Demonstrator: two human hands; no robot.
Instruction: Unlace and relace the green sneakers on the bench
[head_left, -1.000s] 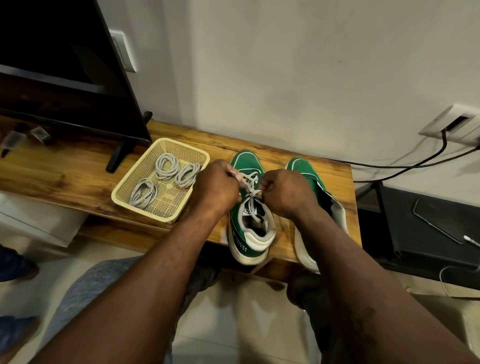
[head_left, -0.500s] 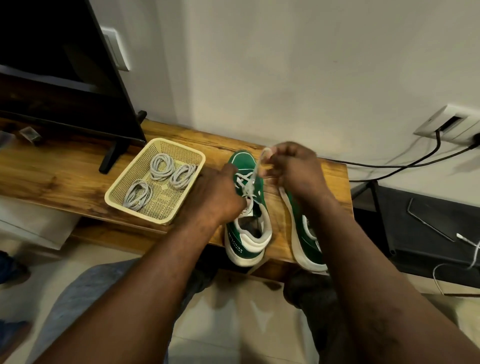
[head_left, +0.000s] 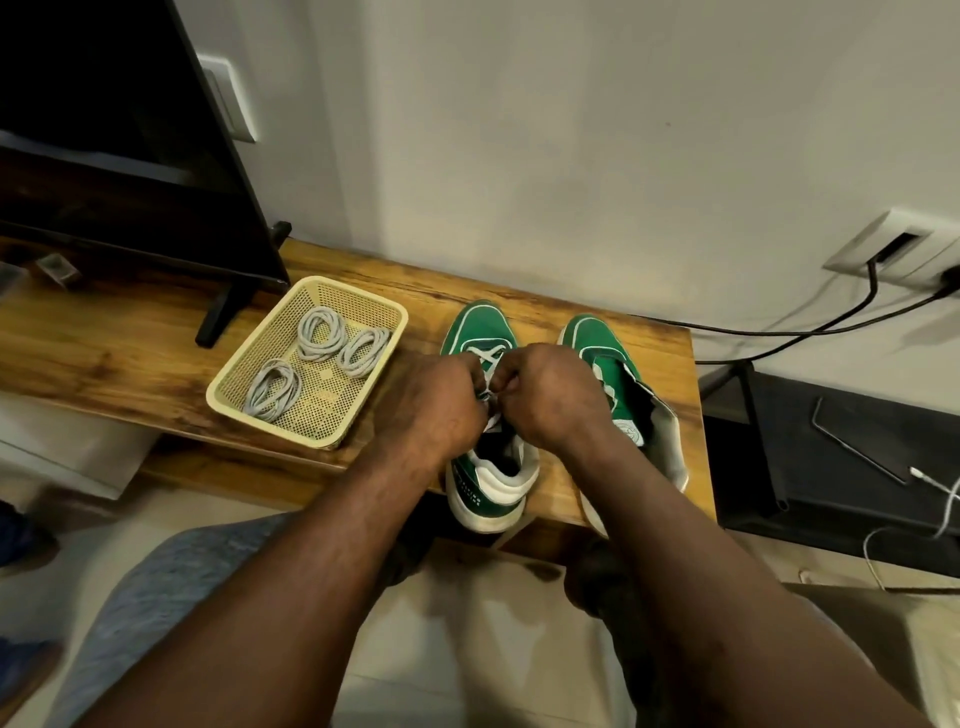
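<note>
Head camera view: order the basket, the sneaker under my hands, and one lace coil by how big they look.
1. Basket.
2. Sneaker, partly covered, so a close call with the basket.
3. Lace coil, clearly smallest.

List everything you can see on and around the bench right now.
laced sneaker: one, green, bench, under both hands
second sneaker: one, green, bench, right of it
lace: one, white, crossing the laced sneaker
basket: one, cream, bench, left of sneakers
coiled laces: three, grey, in the basket
bench: one, brown wood, against wall
television: one, black, bench's left end
cables: two, black, wall at right
left hand: one, pinching the lace
right hand: one, pinching the lace
</note>
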